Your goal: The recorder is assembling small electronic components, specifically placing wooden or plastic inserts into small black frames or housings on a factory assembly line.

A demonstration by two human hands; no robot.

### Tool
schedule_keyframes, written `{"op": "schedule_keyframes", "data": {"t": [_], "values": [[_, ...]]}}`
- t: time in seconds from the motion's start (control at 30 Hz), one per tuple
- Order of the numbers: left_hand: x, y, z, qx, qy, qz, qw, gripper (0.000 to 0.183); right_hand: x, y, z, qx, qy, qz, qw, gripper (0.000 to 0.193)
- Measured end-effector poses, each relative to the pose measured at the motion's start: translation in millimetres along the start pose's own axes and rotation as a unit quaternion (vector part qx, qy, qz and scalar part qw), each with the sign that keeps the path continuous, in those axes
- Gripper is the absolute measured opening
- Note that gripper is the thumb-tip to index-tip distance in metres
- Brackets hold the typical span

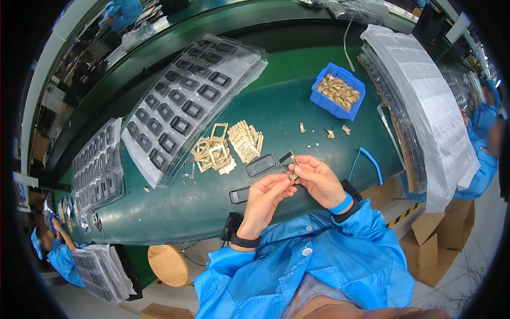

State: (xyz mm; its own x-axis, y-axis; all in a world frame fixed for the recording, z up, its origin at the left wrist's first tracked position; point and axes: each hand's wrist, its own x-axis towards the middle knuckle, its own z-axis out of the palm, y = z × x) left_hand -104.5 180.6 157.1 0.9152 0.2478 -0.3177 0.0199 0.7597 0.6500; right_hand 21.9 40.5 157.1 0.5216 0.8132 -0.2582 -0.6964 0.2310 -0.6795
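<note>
My left hand (pixel 267 201) and my right hand (pixel 320 182) meet over the near edge of the green table. Both are closed, fingertips pinched on a small tan-and-black part (pixel 287 158) whose dark end sticks up beyond them. Fingers hide most of it, so its exact kind cannot be made out. Just beyond the left hand lies a black oblong frame (pixel 260 165). A second dark frame (pixel 239 195) rests left of that hand. Farther off are two heaps of thin tan rectangular frames, one loose (pixel 213 151) and one more stacked (pixel 245 141).
A clear tray (pixel 194 82) with rows of black frames lies at the far left, another tray (pixel 98 165) beyond it. A blue bin (pixel 338 90) holds tan scraps. Tall stacked trays (pixel 419 101) stand right, near a blue curved tool (pixel 372 162). Co-workers sit at both sides.
</note>
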Motion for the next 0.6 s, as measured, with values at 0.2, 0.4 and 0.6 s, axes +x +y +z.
{"op": "schedule_keyframes", "data": {"t": [0.2, 0.4, 0.6], "values": [[0, -1, 0, -0.019, -0.026, -0.012, 0.999, 0.02, -1, 5, -1, 0.011, 0.002, 0.002, 1.0, 0.031], [-3, 0, -1, -0.003, -0.019, -0.008, 1.0, 0.019, -3, 0, 7, -0.012, 0.003, 0.008, 1.0, 0.035], [-7, 5, -6, 0.023, 0.006, -0.005, 1.0, 0.015, -9, -14, 11, -0.406, 0.089, -0.271, 0.868, 0.029]]}}
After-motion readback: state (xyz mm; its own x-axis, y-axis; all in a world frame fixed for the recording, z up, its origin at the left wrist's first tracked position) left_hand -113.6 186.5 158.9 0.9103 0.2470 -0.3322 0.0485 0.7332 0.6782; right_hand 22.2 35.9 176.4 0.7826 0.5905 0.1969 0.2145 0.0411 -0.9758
